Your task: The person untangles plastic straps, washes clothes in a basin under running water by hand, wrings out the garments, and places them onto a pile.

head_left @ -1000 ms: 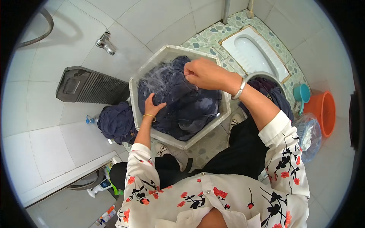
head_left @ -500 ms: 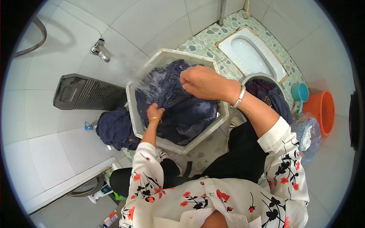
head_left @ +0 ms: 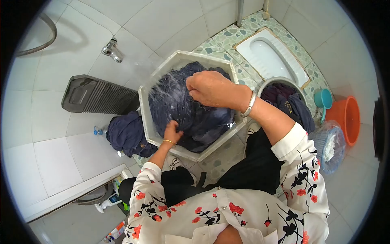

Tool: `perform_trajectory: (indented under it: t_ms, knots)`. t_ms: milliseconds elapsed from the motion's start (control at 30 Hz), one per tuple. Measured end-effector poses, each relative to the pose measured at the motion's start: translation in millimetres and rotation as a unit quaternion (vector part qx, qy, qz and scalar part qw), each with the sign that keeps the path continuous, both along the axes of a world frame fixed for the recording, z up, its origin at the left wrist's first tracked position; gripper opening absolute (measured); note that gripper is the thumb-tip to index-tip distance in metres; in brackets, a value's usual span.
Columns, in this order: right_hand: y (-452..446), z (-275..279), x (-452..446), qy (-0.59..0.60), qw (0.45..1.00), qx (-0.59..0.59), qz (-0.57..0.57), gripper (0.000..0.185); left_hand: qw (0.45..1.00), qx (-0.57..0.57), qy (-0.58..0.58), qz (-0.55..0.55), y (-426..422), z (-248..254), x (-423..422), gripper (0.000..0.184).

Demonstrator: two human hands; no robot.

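A wet dark blue garment [head_left: 207, 126] lies bunched in a white, many-sided basin [head_left: 145, 116], with water splashing over its left part. Closed in a fist above the basin, my right hand [head_left: 215, 89] grips a gathered part of the cloth. Lower on the near left side, my left hand [head_left: 172, 132] has its fingers curled into the same garment; the fingertips are partly hidden. Water sprays from the wall tap [head_left: 112, 50] at the upper left into the basin.
A dark washboard [head_left: 99, 95] leans left of the basin, above a heap of dark clothes [head_left: 131, 134]. To the right are a basin of clothes [head_left: 288, 101], a teal dipper [head_left: 323, 99], an orange bucket [head_left: 344, 118] and a plastic-lined bin [head_left: 328, 148]. A squat toilet [head_left: 272, 55] lies behind.
My right hand has shifted slightly left with the cloth. My left hand has moved a little right and down. The view has shifted slightly, and the cloth under the water has changed shape.
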State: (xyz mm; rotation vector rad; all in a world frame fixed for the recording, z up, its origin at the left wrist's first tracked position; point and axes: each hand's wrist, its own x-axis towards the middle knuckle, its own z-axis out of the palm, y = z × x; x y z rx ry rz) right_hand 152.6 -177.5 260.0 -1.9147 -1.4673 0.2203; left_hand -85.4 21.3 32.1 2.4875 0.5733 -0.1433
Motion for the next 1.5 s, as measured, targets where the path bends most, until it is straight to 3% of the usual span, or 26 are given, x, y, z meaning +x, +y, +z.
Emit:
perform_trajectory:
  t_ms: [33, 67, 133, 267, 367, 433, 467, 533, 567, 633, 700, 833, 1033, 1167, 1267, 1367, 1433, 1467, 1500]
  knots:
    - [-2, 1, 1, -0.003, 1.000, 0.000, 0.000, 0.013, 0.995, 0.023, -0.066, 0.078, 8, -8, 4, 0.051]
    - [-4, 1, 2, -0.006, 1.000, 0.000, 0.000, 0.013, 0.989, 0.110, -0.087, 0.055, 20, -20, 8, 0.077]
    - [-7, 1, 4, -0.003, 0.999, -0.037, 0.001, 0.012, 0.972, 0.026, 0.066, 0.226, 3, 10, 33, 0.097]
    - [-9, 2, 7, 0.003, 0.997, -0.080, 0.002, 0.011, 0.941, 0.052, 0.166, 0.290, -16, -2, 45, 0.115]
    - [-9, 2, 7, 0.003, 0.999, -0.054, 0.003, 0.011, 0.920, 0.049, 0.126, 0.368, 5, -45, 31, 0.100]
    - [-8, 4, 6, 0.010, 0.998, -0.057, -0.001, 0.011, 0.875, -0.128, 0.134, 0.448, 51, -87, 7, 0.065]
    - [-7, 6, 6, 0.014, 0.998, -0.063, -0.004, 0.012, 0.875, -0.120, 0.132, 0.450, 48, -66, 7, 0.065]
    - [-6, 5, 7, 0.011, 0.999, -0.040, -0.002, 0.012, 0.857, -0.272, 0.075, 0.431, 27, 0, 19, 0.037]
    - [-6, 4, 7, 0.009, 1.000, -0.027, 0.000, 0.011, 0.858, -0.268, 0.073, 0.431, 30, 12, 20, 0.037]
    - [-5, 4, 9, 0.004, 1.000, -0.028, -0.005, 0.011, 0.751, -0.508, 0.006, 0.423, 44, 34, 27, 0.036]
    - [-3, 2, 8, 0.002, 0.999, -0.034, -0.009, 0.011, 0.709, -0.569, -0.021, 0.416, 29, 104, 48, 0.034]
    - [-1, 1, 12, -0.005, 0.997, -0.072, -0.016, 0.011, 0.705, -0.614, -0.096, 0.341, 41, 170, 67, 0.027]
    - [-3, 3, 12, -0.015, 0.997, -0.071, -0.014, 0.013, 0.723, -0.586, -0.219, 0.292, 17, 289, 87, 0.021]
    - [1, 0, 13, -0.018, 0.998, -0.065, -0.015, 0.014, 0.741, -0.531, -0.319, 0.260, 20, 315, 88, 0.023]
    - [0, 5, 12, -0.013, 0.996, -0.083, -0.019, 0.013, 0.717, -0.564, -0.359, 0.199, 29, 309, 89, 0.021]
    - [-6, 9, 10, 0.002, 0.998, -0.066, -0.013, 0.013, 0.749, -0.526, -0.337, 0.220, 45, 265, 89, 0.012]
    - [-5, 4, 11, -0.004, 0.998, -0.059, -0.013, 0.012, 0.833, -0.455, -0.238, 0.205, 44, 227, 95, 0.016]
    - [-5, 2, 11, -0.012, 0.999, -0.050, -0.013, 0.012, 0.845, -0.454, -0.176, 0.220, 43, 199, 97, 0.022]
    - [-6, -1, 12, -0.013, 0.998, -0.054, -0.013, 0.012, 0.892, -0.390, -0.116, 0.198, 64, 146, 94, 0.044]
